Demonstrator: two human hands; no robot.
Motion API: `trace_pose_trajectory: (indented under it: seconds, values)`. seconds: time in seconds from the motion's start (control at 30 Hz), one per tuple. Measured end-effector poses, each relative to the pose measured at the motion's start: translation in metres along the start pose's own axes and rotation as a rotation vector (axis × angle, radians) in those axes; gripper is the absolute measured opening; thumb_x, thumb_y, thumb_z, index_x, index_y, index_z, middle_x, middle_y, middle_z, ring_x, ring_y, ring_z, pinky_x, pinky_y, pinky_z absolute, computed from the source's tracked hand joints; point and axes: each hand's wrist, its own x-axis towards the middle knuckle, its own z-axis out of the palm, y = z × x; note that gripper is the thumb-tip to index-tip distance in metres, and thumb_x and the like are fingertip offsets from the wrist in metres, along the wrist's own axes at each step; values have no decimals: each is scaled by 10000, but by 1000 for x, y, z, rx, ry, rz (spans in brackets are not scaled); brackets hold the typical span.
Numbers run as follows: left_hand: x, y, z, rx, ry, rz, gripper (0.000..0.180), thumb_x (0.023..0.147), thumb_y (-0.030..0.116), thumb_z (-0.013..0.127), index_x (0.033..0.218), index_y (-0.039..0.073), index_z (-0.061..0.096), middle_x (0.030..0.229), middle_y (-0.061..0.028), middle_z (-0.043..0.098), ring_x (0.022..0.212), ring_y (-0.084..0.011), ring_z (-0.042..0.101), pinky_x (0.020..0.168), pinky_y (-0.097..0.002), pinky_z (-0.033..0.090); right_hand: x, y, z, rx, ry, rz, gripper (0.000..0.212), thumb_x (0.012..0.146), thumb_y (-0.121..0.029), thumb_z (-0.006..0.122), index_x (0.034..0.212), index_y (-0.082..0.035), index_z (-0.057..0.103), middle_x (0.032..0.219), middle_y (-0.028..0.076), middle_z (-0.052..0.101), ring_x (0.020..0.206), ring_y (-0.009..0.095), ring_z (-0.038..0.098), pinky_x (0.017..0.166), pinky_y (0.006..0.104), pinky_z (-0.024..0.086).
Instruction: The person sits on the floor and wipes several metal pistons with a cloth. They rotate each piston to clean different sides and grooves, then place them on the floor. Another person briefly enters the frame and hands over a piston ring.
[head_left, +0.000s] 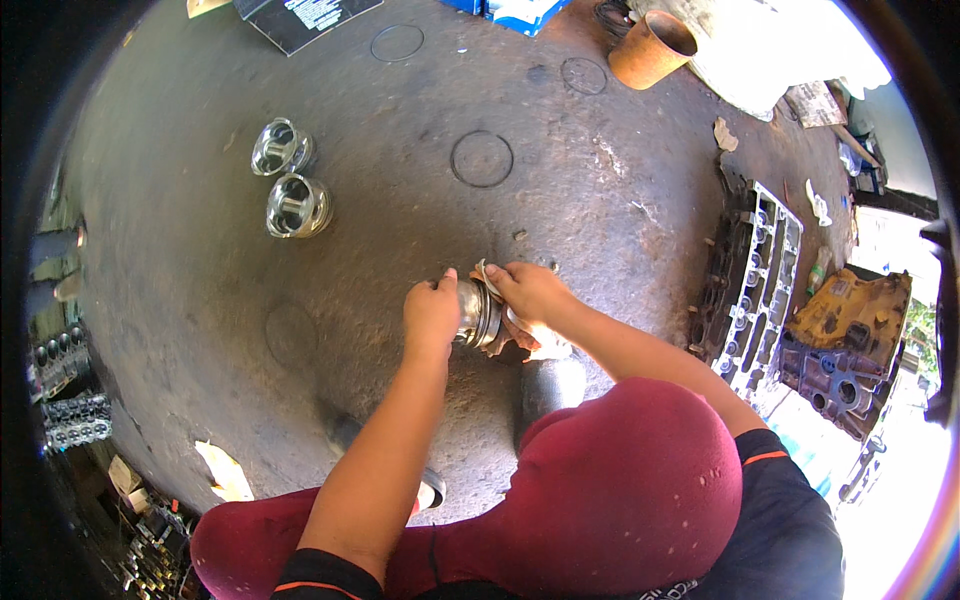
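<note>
Left hand (432,314) grips piston (473,312) at nine o'clock; right hand (527,294) clutches rag (508,338) at three; judged heavy, rigid, slick if oily; best held round the sides

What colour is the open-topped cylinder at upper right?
Rusty orange-brown; the cylinder shows best in the head view.

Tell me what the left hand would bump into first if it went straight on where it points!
Probably the thin dark ring on the floor: it lies ahead of the left hand. Height is hard to judge, so it might pass above.
</note>
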Motion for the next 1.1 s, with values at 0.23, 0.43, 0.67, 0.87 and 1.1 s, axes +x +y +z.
trace_pose_trajectory:
  seconds: [0.23,0.43,0.67,0.87,1.1]
  values:
    - [15,-15,-5,216,93,141,569,1007,409,623,1063,-154,686,1081,-368,704,1083,-493,684,919,-515,509,-17,0,-3,-223,-8,-191,522,1062,-537,480,1047,-42,646,889,217,727,896,442,715,813,532,550]
    - [5,-20,-5,226,19,185,557,1019,427,601,976,-120,698,977,-355,703,982,-507,687,871,-514,519,-27,13,-13,-242,-48,-320,429,991,-464,568,1062,-45,628,950,230,727,927,462,696,832,547,540]
    - [-1,-17,2,207,35,115,586,1027,455,565,843,-81,709,857,-316,706,873,-493,697,813,-525,523,-25,18,-13,-237,-32,-306,419,950,-472,611,1071,-72,636,949,220,729,927,445,705,811,528,553]
    - [-5,-10,2,396,86,267,586,1046,437,525,838,-80,707,846,-318,702,844,-504,685,798,-539,519,-27,16,-24,-355,-16,-459,458,913,-520,687,995,-75,618,845,196,713,834,438,708,745,520,553]
    - [-19,-10,12,230,209,278,564,1061,409,517,828,-71,700,826,-304,699,804,-498,681,760,-552,504,-46,0,-27,-388,-70,-273,562,884,-606,726,1084,-92,621,948,174,740,917,404,723,804,515,565]
